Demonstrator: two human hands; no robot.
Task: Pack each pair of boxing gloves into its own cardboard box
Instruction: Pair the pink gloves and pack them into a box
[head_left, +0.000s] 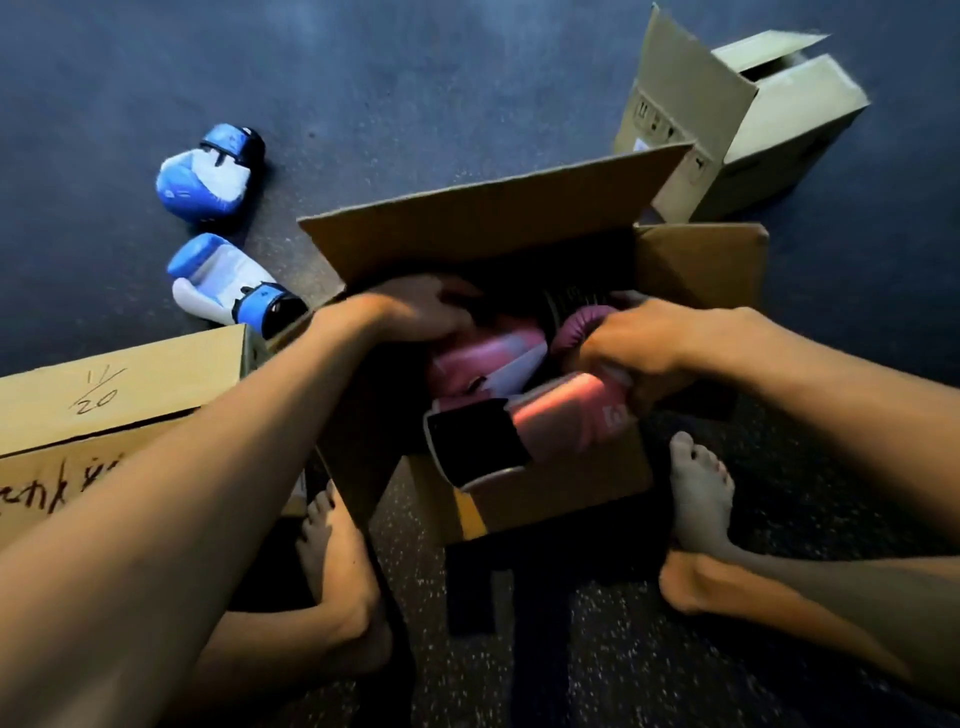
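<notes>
2 pink gloves (566, 415) lie crosswise, near cuff (472, 441) leftward; left hand (421, 312), right hand (628, 348) grip them.

You sit on a dark blue floor (415, 78), which shows pale flecks in the part nearest you. Your bare left foot (332, 551) rests on it, toes pointing away. Your bare right foot (698, 499) rests on it too, well apart from the left.
</notes>
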